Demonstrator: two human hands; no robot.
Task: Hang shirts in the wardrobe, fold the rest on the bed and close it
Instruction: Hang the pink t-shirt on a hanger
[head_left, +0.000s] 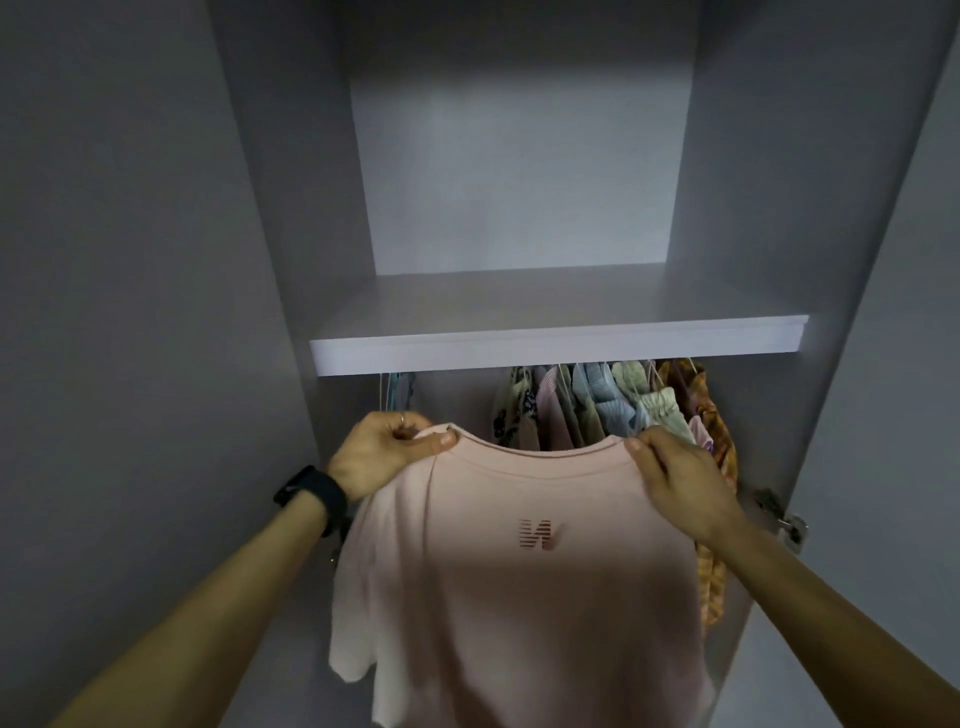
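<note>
Left hand is closed round one shoulder of the pink T-shirt, the thumb pressed flat on the cloth beside the neckline and the other fingers curled behind it. Right hand is laid over the opposite shoulder, thumb forward and fingers wrapped over the top edge, so that the fabric is pinched there too. The shirt is held up by these two points in front of the open wardrobe, below the white shelf and just in front of the hung clothes. Whether a hanger is inside it cannot be told.

The garment is judged to be light and entirely limp. It is a soft, matt jersey with a ribbed round collar and a small striped logo printed below it. It is seen to sag between the two grips and to fall in loose folds at the sleeve and hem. No shape is likely to be held unless it is supported at the shoulders, so the seams beside the neck are thought the best places to be gripped. Little force is needed, and slipping is not expected on such cloth. The shelf and side panels are smooth, flat and hard-edged, while the hung clothes are crinkled, printed and bunched to the right.
</note>
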